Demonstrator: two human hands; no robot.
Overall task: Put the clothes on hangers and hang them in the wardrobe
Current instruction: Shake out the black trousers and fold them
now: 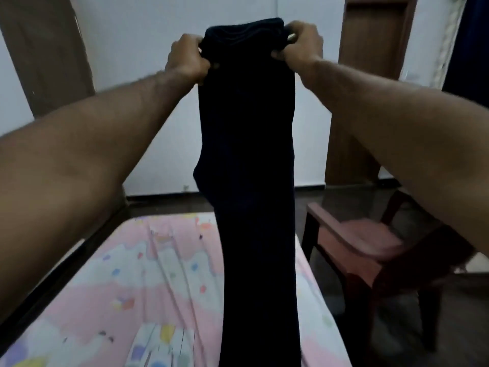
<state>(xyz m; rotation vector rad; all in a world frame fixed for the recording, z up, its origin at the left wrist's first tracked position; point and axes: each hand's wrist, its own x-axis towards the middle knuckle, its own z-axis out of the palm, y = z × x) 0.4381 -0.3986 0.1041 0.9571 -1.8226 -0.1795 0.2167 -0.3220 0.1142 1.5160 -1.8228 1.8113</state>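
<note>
At top centre, up in front of white wall: left hand (186, 56) & right hand (301, 41) each clench a top corner of dark trousers (248, 160) | trousers hang straight down over bed (148, 282) w/ pink pastel sheet | reddish wooden chair (365, 247) right of bed | brown doors (45, 49) both sides.

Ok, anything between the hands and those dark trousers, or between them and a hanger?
Nothing between: the left hand and right hand already grip the dark trousers at their top edge, above the bed. No hanger or wardrobe rail is visible.
</note>
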